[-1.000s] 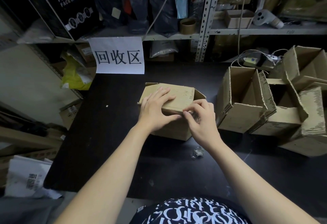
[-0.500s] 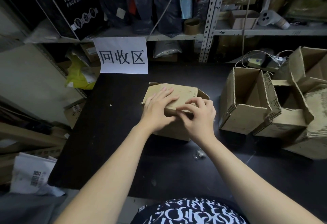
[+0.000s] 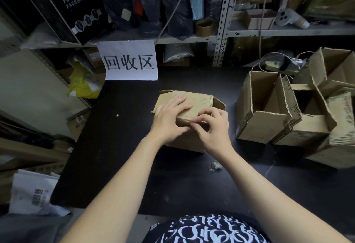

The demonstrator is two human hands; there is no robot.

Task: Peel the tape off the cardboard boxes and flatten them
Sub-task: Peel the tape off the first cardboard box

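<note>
— At the middle of the desk, what is the person busy with?

— One closed cardboard box, sitting square in front of them. The left hand lies flat on the top flap with its grip apart and fingers straight, pressing the box down. The right hand is at the near top edge, its grip drawn together with thumb and forefinger pinching right on the lip of the flap.

— Has anything moved in the last second?

— Only the right hand. A second ago it was picking further toward 3 o'clock along that same edge. Now it has slid toward 9 o'clock and pinches beside the left hand's thumb. The left hand and the box have not shifted.

— And what does that mean for the job?

— I judge it is hunting for a tape end. The tape itself is too clear to make out, and nothing is lifted, so peeling has hardly begun and this box is not yet flattened.

— What else is about?

— At 3 o'clock from the box stands a cluster of opened boxes, flaps up and none flattened yet. At 5 o'clock, near the right wrist, lies a small crumpled scrap, possibly tape already pulled. At 11 o'clock a paper sign hangs from the shelf.

— Any risk?

— The edge may tear if the pinch catches cardboard instead of tape.
</note>
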